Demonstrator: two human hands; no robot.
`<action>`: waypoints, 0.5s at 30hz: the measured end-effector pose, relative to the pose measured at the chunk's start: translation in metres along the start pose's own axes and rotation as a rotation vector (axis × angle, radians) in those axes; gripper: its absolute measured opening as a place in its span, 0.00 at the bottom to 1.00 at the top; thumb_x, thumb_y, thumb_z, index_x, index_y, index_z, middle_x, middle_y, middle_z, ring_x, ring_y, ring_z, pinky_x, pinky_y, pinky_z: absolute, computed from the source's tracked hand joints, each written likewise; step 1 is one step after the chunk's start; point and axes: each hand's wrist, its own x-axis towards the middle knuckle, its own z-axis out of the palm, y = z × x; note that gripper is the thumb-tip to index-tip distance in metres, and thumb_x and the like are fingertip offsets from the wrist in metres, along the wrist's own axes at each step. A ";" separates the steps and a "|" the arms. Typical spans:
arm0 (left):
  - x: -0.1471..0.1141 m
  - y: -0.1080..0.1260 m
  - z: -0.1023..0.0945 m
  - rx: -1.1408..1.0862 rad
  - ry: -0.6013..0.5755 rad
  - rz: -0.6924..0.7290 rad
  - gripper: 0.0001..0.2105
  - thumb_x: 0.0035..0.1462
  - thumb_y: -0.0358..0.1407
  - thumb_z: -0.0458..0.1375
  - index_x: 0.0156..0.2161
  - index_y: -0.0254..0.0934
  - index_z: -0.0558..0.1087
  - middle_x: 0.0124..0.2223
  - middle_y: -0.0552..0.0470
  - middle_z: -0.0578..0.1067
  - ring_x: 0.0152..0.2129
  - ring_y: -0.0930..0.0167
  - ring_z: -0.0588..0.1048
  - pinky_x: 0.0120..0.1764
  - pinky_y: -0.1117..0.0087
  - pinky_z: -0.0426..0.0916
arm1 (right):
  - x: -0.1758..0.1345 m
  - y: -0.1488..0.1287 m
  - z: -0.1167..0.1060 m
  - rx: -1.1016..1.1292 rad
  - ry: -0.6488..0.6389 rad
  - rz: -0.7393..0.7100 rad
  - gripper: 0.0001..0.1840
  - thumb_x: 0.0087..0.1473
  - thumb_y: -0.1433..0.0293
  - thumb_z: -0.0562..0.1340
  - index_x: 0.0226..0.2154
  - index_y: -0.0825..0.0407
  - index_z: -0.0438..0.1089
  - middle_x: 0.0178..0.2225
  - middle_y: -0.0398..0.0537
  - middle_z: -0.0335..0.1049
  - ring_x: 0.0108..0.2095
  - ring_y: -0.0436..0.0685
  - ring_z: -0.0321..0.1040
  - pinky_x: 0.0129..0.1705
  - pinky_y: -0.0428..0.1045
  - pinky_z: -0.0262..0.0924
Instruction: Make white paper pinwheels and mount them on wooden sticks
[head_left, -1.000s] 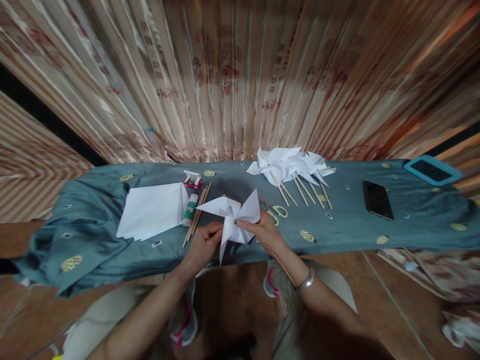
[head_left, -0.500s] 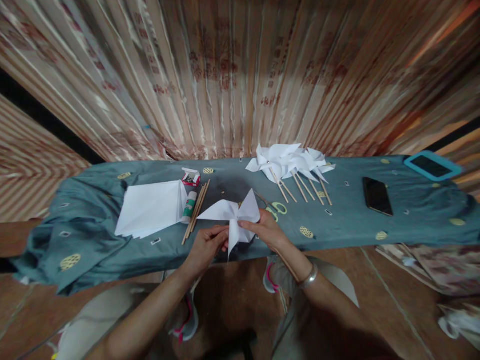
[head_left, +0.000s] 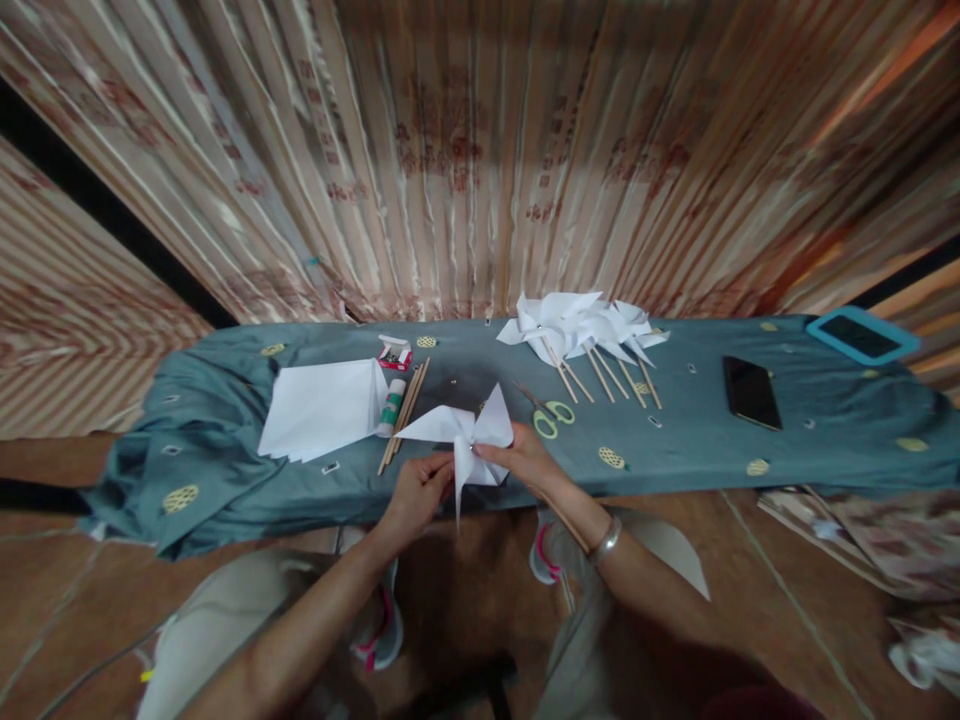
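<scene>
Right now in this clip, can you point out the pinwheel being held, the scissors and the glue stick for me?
Pinwheel (head_left: pixel 466 437): head view, on the white paper near its centre.
Scissors (head_left: pixel 542 406): head view, where the blades meet the green handles.
Glue stick (head_left: pixel 391 406): head view, on its green band.

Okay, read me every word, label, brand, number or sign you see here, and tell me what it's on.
No text is readable here.
Pleated curtain: columns of reddish, character-like marks, too blurred to read.
White-and-green tube: label too small to read.
Small red-and-white box: any print too small to read.
Paper pinwheel: no writing visible.
</scene>
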 end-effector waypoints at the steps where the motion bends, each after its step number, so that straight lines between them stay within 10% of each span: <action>1: 0.000 0.000 0.000 0.026 0.017 0.024 0.19 0.48 0.50 0.58 0.20 0.35 0.74 0.15 0.59 0.57 0.16 0.76 0.55 0.21 0.75 0.50 | 0.000 0.001 0.000 0.006 0.009 0.010 0.19 0.29 0.60 0.75 0.25 0.55 0.76 0.23 0.42 0.76 0.24 0.51 0.67 0.28 0.46 0.60; 15: 0.009 0.002 -0.006 0.424 0.033 0.286 0.15 0.56 0.32 0.50 0.32 0.35 0.81 0.27 0.48 0.75 0.26 0.67 0.74 0.32 0.71 0.64 | 0.009 0.009 0.006 0.127 0.144 0.048 0.18 0.26 0.63 0.76 0.24 0.54 0.77 0.25 0.46 0.78 0.24 0.52 0.69 0.31 0.48 0.63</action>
